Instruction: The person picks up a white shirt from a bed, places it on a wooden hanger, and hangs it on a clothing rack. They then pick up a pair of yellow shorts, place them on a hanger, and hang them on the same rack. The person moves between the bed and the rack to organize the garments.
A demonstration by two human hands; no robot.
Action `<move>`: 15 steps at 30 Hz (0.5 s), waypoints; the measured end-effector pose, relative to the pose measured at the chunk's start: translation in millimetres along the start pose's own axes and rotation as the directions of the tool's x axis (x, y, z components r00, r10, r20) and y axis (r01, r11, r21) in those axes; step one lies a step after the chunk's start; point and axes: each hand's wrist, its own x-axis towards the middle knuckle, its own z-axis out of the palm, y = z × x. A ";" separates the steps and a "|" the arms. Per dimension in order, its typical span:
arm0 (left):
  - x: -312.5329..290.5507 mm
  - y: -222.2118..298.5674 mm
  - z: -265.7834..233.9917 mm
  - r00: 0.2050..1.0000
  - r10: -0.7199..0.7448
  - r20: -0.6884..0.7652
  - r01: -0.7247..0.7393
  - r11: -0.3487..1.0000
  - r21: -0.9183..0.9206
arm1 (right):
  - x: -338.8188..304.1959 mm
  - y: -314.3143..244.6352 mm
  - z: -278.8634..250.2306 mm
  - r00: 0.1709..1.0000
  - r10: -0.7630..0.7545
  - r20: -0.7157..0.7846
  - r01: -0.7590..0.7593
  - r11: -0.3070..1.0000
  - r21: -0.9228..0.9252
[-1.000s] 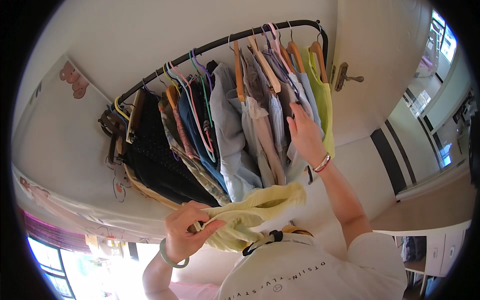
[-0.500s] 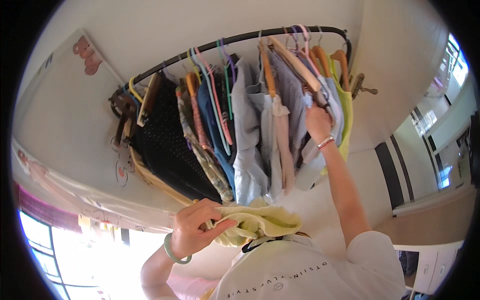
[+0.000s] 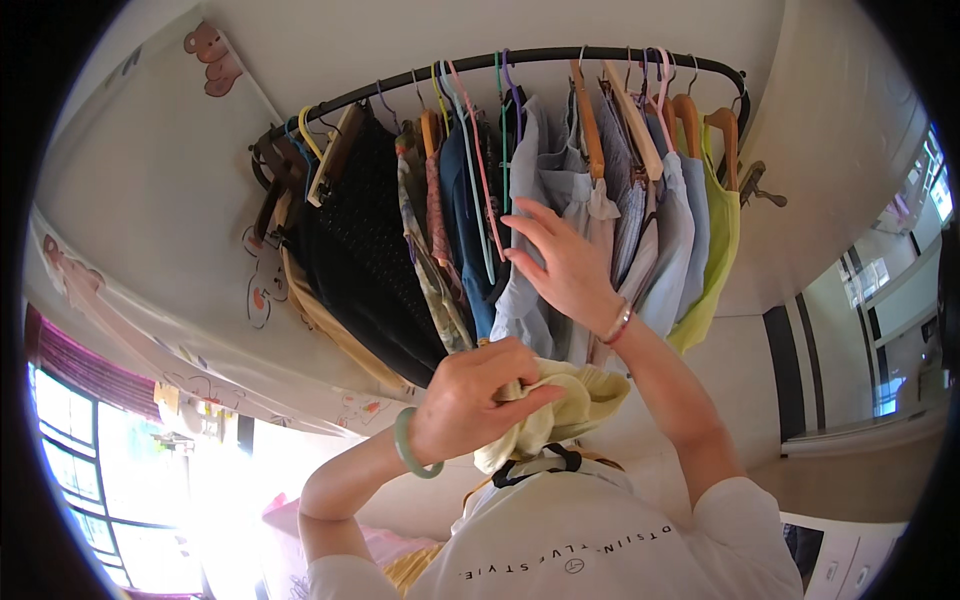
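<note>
A crumpled pale yellow garment [image 3: 575, 400] is bunched in my left hand [image 3: 475, 400], whose fingers and thumb pinch its edge in front of my chest. My right hand [image 3: 565, 265] is raised before the hanging clothes, its thumb and fingers apart and nothing in them. Its fingertips come close to the lower end of a pink hanger [image 3: 474, 130]; whether they touch it I cannot tell. Beside that one hang a light blue hanger [image 3: 468, 140] and a green hanger [image 3: 504, 140]. A grey-blue shirt [image 3: 527, 170] is just behind the right hand.
A black curved rail [image 3: 400, 82] carries several garments, from a black dotted one [image 3: 370, 220] at left to a lime green top [image 3: 715, 270] at right. A door handle [image 3: 760, 185] sticks out beyond the rail's right end. At far left stands a pale bear-patterned panel [image 3: 150, 190].
My right hand has left the clothes at the right of the rail and moved left toward the pink hanger, opening. The left hand, still with the yellow garment, is slightly higher and further right.
</note>
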 end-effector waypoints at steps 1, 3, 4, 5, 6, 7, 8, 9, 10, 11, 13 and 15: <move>3.4 2.1 2.9 0.999 0.047 -0.010 -0.047 0.999 -0.001 | 0.9 -1.3 5.6 0.994 0.087 0.071 -0.085 0.996 -0.041; 5.1 -1.8 8.1 0.999 0.034 -0.014 -0.034 0.999 -0.001 | 4.3 -3.5 13.6 0.958 0.237 0.159 -0.223 0.970 -0.100; 5.6 -4.8 9.9 0.999 0.028 -0.018 -0.028 1.000 -0.001 | 3.5 1.1 18.4 0.973 0.203 0.107 -0.188 0.972 -0.140; 6.0 -7.4 10.6 1.000 -0.014 -0.021 0.014 1.000 0.004 | 0.7 9.0 24.4 0.985 0.166 0.056 -0.153 0.971 -0.182; 4.2 -11.2 10.4 0.999 -0.026 -0.023 0.026 1.000 0.006 | 2.4 11.4 24.7 0.992 0.124 0.006 -0.120 0.968 -0.222; 1.7 -15.5 10.1 0.999 -0.037 -0.025 0.037 0.999 0.008 | 3.7 14.5 21.9 0.995 0.073 -0.074 -0.092 0.955 -0.283; 0.0 -19.4 9.6 0.998 -0.048 -0.027 0.048 0.999 0.011 | 6.5 18.1 17.3 0.993 0.068 -0.094 -0.090 0.961 -0.262; -1.6 -24.7 10.1 0.994 -0.079 -0.079 0.078 0.997 -0.020 | 14.5 13.7 15.5 0.988 0.076 -0.131 -0.095 0.985 -0.147; -3.7 -29.5 11.2 0.985 -0.118 -0.128 0.112 0.992 -0.053 | 23.7 2.8 10.2 0.982 0.095 -0.161 -0.101 0.995 -0.026; -4.9 -32.9 10.3 0.972 -0.157 -0.175 0.144 0.986 -0.088 | 33.5 -12.1 6.0 0.971 0.235 -0.052 -0.225 0.962 0.154; 2.4 -42.1 1.8 0.934 -0.339 -0.116 0.329 0.940 -0.095 | 45.8 -22.8 17.2 0.925 0.350 0.149 -0.380 0.832 0.405; 11.6 -66.0 7.3 0.908 -0.395 -0.141 0.356 0.903 -0.241 | 42.3 4.7 47.7 0.907 0.401 0.126 -0.405 0.754 0.517</move>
